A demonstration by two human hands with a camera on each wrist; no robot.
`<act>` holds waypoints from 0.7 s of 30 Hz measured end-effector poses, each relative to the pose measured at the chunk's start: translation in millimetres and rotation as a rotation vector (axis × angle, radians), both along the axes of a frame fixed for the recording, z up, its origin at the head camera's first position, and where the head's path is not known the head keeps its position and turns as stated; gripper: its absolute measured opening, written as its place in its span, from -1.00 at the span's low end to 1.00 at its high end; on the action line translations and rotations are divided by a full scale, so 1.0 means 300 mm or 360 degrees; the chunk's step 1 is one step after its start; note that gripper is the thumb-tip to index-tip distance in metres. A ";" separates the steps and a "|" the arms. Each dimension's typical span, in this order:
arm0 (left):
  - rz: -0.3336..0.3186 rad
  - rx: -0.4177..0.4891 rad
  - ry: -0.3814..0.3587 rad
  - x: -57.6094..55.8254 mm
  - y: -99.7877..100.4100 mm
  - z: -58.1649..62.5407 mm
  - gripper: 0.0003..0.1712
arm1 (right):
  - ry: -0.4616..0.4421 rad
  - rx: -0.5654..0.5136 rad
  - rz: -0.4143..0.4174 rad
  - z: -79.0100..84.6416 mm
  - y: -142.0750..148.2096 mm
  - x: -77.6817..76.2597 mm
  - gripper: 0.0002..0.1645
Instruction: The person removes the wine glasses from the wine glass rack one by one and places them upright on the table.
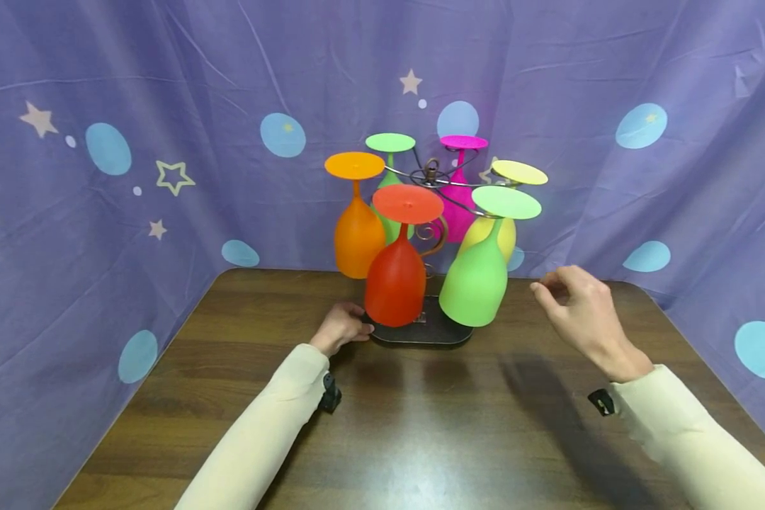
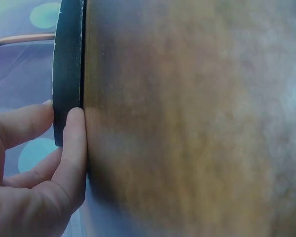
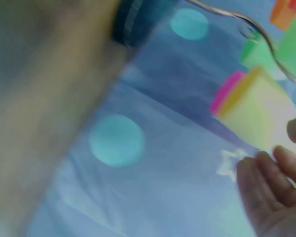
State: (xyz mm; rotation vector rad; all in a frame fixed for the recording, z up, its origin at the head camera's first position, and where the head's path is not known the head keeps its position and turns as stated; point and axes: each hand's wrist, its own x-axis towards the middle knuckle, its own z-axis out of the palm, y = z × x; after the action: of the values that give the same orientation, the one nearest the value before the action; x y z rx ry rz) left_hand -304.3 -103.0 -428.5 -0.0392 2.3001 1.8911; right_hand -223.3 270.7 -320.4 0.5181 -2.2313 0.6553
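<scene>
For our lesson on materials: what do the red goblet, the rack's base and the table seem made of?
Red goblet: probably plastic, matt; even colour without glassy highlights.
Base: black-coated, perhaps painted metal or wood; its edges look pale and worn, but the core is hidden.
Table: wood or wood-look laminate, glossy; brown grain shows and light glares off it.
</scene>
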 end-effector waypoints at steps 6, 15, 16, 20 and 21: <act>0.0006 0.0007 -0.0003 0.005 -0.007 0.004 -0.57 | 0.0618 -0.0068 0.0237 0.174 -0.041 0.006 -0.73; 0.0031 -0.0028 -0.0043 0.018 -0.002 0.024 -0.53 | 0.0950 -0.0026 0.0519 0.330 -0.153 0.025 -0.70; 0.0033 -0.0030 -0.0047 0.019 -0.001 0.026 -0.52 | 0.0952 -0.0005 0.0546 0.338 -0.160 0.025 -0.72; 0.0031 -0.0017 -0.0047 0.021 0.001 0.027 -0.51 | 0.0982 0.0057 0.0597 0.351 -0.181 0.021 -0.74; 0.0032 -0.0013 -0.0049 0.022 0.001 0.027 -0.51 | 0.0996 0.0064 0.0598 0.352 -0.186 0.018 -0.74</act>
State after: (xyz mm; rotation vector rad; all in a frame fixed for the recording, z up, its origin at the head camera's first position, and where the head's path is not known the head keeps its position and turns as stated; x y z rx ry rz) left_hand -297.9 -102.8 -420.5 -0.0921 2.2957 1.8769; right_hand -217.8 215.0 -214.9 1.0222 -1.5713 0.5362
